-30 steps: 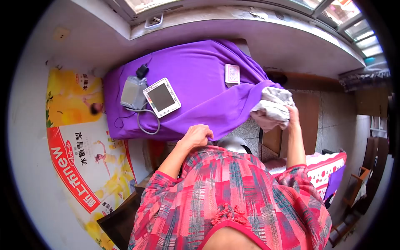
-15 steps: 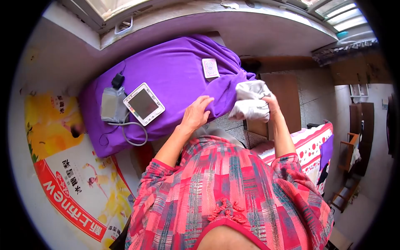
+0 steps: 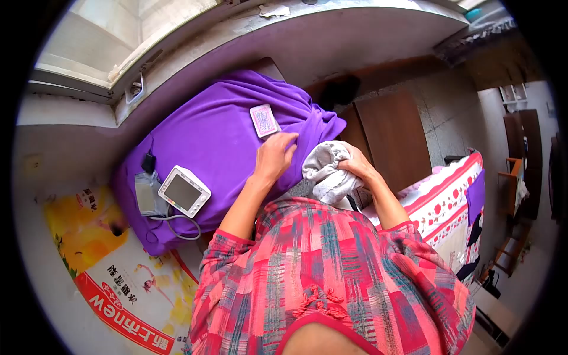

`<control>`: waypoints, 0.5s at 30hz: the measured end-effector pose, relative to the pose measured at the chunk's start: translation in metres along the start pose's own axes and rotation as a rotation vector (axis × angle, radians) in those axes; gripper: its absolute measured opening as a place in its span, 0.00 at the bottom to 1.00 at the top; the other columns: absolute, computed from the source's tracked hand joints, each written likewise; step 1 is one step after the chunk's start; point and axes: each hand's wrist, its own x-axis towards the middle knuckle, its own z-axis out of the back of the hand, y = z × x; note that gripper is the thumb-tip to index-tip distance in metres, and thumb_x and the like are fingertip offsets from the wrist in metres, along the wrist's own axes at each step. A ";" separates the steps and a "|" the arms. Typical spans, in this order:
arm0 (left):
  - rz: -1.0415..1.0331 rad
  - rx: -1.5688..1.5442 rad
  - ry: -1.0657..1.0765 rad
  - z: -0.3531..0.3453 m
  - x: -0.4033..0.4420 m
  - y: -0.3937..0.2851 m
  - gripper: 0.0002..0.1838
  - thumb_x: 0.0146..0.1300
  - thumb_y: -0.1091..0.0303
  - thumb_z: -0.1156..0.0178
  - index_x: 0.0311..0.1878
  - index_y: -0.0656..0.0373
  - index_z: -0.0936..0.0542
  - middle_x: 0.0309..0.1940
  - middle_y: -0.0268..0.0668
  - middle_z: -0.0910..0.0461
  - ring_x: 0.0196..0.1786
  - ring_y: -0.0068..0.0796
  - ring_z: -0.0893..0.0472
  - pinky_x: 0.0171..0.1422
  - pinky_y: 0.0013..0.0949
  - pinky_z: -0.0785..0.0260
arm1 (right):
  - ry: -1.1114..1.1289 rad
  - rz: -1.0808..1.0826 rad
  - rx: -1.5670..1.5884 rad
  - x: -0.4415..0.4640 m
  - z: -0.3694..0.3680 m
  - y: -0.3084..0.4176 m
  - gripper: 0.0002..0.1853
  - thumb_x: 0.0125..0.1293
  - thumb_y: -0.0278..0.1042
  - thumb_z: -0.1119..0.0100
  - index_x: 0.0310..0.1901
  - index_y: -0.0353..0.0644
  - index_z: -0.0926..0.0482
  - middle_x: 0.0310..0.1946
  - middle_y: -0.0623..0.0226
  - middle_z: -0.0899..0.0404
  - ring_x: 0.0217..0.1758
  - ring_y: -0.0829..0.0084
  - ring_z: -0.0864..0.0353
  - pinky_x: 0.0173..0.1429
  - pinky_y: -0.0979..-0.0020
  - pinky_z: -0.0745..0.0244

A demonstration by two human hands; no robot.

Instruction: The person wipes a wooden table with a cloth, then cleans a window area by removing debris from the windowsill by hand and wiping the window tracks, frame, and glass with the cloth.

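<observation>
My right hand (image 3: 359,164) grips a bunched white-and-grey cloth (image 3: 325,171) in front of my body, beside the right end of the purple cover. My left hand (image 3: 276,155) is over the purple cloth cover (image 3: 222,139), fingers loosely bent and thumb apart, with nothing seen in it. Just beyond its fingertips lies a deck of playing cards (image 3: 264,120), its patterned back facing up. Farther left on the cover rests a white blood pressure monitor (image 3: 184,190) with a dark screen. A grey tube (image 3: 177,228) curves near its lower side.
Left of the monitor are a plastic-wrapped pale item (image 3: 148,195) and a black adapter (image 3: 148,161). A printed yellow-and-white board (image 3: 127,272) lies at lower left. Brown wooden panels (image 3: 393,142) stand at right, near a red-patterned bedspread (image 3: 441,207). A window ledge (image 3: 195,50) runs behind.
My right hand has brought the cloth leftward, closer to my left hand. My left hand has come nearer to the cards. The camera view has turned and shifted.
</observation>
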 end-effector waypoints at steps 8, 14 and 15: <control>0.159 0.418 0.153 -0.084 0.145 0.001 0.23 0.58 0.73 0.48 0.58 0.48 0.25 0.63 0.40 0.31 0.48 0.47 0.19 0.49 0.46 0.25 | 0.231 0.202 -0.227 0.090 0.044 0.003 0.48 0.39 0.28 0.43 0.70 0.44 0.43 0.59 0.43 0.30 0.65 0.55 0.31 0.66 0.68 0.36; 0.253 0.386 0.180 -0.087 0.162 0.015 0.06 0.50 0.72 0.40 0.33 0.55 0.17 0.34 0.42 0.23 0.37 0.45 0.20 0.41 0.44 0.27 | 0.424 0.282 -0.625 0.108 0.073 0.047 0.29 0.42 0.28 0.43 0.53 0.41 0.27 0.38 0.44 0.21 0.47 0.44 0.23 0.50 0.54 0.28; 0.268 0.391 0.169 -0.073 0.163 0.007 0.06 0.50 0.72 0.40 0.33 0.55 0.17 0.34 0.42 0.23 0.37 0.45 0.20 0.41 0.44 0.27 | 0.451 0.388 -0.648 0.108 0.079 0.046 0.28 0.41 0.28 0.43 0.52 0.43 0.26 0.38 0.47 0.20 0.46 0.47 0.22 0.50 0.54 0.27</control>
